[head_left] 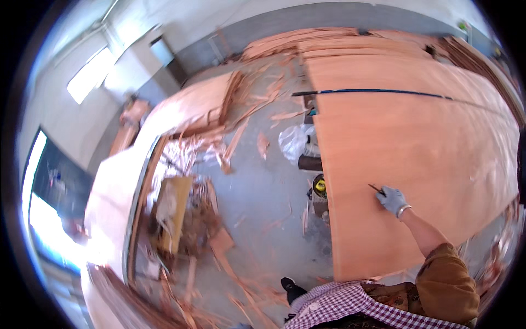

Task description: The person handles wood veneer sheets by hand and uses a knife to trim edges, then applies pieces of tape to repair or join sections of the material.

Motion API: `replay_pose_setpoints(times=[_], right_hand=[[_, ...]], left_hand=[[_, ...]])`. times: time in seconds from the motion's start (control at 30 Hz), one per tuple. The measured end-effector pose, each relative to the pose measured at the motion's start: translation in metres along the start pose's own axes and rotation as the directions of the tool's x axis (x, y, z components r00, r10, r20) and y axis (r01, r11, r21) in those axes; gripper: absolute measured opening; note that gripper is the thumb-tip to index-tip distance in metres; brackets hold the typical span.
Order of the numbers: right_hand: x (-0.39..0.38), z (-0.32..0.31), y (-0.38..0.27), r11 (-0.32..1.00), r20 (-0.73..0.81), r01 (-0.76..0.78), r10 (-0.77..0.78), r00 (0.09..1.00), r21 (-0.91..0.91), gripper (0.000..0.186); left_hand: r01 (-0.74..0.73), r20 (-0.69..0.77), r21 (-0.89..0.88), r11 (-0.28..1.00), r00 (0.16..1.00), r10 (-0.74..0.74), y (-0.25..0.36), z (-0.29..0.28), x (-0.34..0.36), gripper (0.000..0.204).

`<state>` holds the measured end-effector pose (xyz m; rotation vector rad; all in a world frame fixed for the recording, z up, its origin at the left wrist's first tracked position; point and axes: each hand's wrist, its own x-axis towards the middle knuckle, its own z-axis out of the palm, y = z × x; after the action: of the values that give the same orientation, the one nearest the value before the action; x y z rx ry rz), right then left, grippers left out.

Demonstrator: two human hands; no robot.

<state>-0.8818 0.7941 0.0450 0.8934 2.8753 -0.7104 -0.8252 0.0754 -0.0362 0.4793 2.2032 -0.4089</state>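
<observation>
My right hand [392,202], in a pale grey glove, is closed around a slim dark tool [376,189] whose kind I cannot make out. The tool sticks out past the fingers, just over a broad orange-tan wood veneer sheet [378,148]. This sheet covers the large stack on the right. A long, thin dark-blue rod [383,91] lies across the far part of the sheet, beyond my hand. My left hand cannot be seen.
Beside the stack's left edge are a yellow tape measure [320,186] and a clear plastic bag [294,141]. Veneer scraps [222,247] litter the grey floor [257,192]. More veneer stacks [189,101] stand left and along the back wall. A yellowish board [176,211] rests among scraps at left.
</observation>
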Motion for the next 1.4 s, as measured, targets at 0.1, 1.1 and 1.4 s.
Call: replay_pose_setpoints(times=[0.1,1.1,1.4], right_hand=[[0.009,0.007,-0.04,0.995,-0.081,-0.088,0.084,0.993,-0.056,0.034],[0.027,0.043,-0.146,0.505,-0.176,-0.776,0.862,0.475,0.377,0.03],[0.107,0.092,-0.271,0.336,-0.1,-0.441,0.873,0.477,0.832,0.032]], left_hand=[[-0.079,0.167,-0.052,0.996,0.982,0.086,-0.015,-0.079,0.057,0.047],[-0.738,-0.679,0.54,0.405,-0.097,0.728,0.169,-0.789,0.504,0.038],[-0.812,-0.418,0.445,0.377,0.184,0.89,0.262,-0.908,0.595,0.035]])
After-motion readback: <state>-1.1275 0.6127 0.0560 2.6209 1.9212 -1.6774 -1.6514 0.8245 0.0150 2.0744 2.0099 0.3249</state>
